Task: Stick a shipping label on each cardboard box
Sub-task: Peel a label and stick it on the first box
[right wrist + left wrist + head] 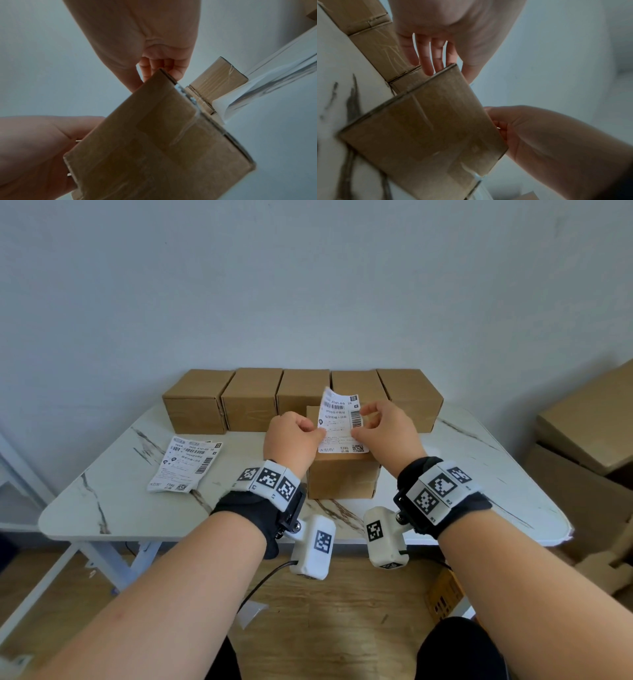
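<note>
A brown cardboard box (342,479) stands at the front middle of the table, seen from its side in the wrist views (426,128) (163,142). A white shipping label (339,419) is held over its top, with the lower edge down on the box and the upper part lifted. My left hand (320,433) pinches the label's left edge. My right hand (356,433) pinches its right edge. In the wrist views the curled fingers of the left hand (433,60) and the right hand (159,67) sit above the box's top edge, and the label is hidden.
Several plain cardboard boxes (253,398) stand in a row along the wall behind. A stack of loose labels (185,463) lies on the white marble table (102,508) at the left. Large cardboard cartons (589,419) stand on the floor to the right.
</note>
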`<state>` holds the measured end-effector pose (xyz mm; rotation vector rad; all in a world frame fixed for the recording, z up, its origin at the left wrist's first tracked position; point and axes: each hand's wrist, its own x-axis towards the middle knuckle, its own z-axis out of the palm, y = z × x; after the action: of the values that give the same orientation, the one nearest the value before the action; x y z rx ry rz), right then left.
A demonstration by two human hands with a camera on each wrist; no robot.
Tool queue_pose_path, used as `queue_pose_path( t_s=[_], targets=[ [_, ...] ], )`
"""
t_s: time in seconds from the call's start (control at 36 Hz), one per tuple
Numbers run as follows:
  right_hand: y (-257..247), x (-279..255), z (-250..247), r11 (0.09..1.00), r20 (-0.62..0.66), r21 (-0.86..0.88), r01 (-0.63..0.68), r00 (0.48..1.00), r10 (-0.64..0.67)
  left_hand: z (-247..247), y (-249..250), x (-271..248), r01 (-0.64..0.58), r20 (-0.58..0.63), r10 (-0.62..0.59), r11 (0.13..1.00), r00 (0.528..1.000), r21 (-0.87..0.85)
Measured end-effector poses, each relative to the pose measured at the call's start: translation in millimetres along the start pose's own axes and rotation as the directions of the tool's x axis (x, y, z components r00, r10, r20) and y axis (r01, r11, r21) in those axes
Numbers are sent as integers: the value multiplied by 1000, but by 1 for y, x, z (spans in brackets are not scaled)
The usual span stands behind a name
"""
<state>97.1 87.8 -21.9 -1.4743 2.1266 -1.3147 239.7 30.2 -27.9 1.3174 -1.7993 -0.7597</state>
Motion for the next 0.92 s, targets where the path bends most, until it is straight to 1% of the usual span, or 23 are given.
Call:
queue_pose_path(
  t_s=[0.11,0.19,0.25,0.33,0.42,0.5,0.56,0.69,0.75,0.81,0.92],
  targets=[
    [-1,0,4,999,0,-46,0,1000,0,1,-1,-1,-58,-38,63,992,997,114],
    [-1,0,5,998,-17,-62,2,1000,-3,1,-1,-2,-160,-53,176,962,983,223],
    [0,-1,3,997,-38,-75,8,999,-11,1,-1,-4,-264,-43,288,920,957,289],
    [2,-2,0,991,-69,-123,48,996,-57,3,-3,-6,-394,3,430,824,903,408],
    [4,-1,-1,981,-55,-163,104,992,-114,3,-6,-5,-455,40,498,755,866,472],
    [5,-2,0,975,-3,-163,150,988,-153,1,-9,-3,-472,53,517,729,854,496],
    [5,-3,2,967,20,-185,177,984,-177,0,-11,-2,-470,59,514,725,856,503],
    [4,-5,5,947,76,-232,222,975,-210,0,-12,-3,-418,68,451,748,890,516],
    [4,-5,5,940,59,-274,203,979,-194,1,-13,-4,-388,59,420,764,906,515],
    [5,-6,4,943,21,-298,151,988,-152,1,-15,-5,-361,49,396,772,917,524],
    [9,-6,0,953,-18,-293,73,997,-81,0,-16,-6,-341,54,368,783,928,520]
  ],
)
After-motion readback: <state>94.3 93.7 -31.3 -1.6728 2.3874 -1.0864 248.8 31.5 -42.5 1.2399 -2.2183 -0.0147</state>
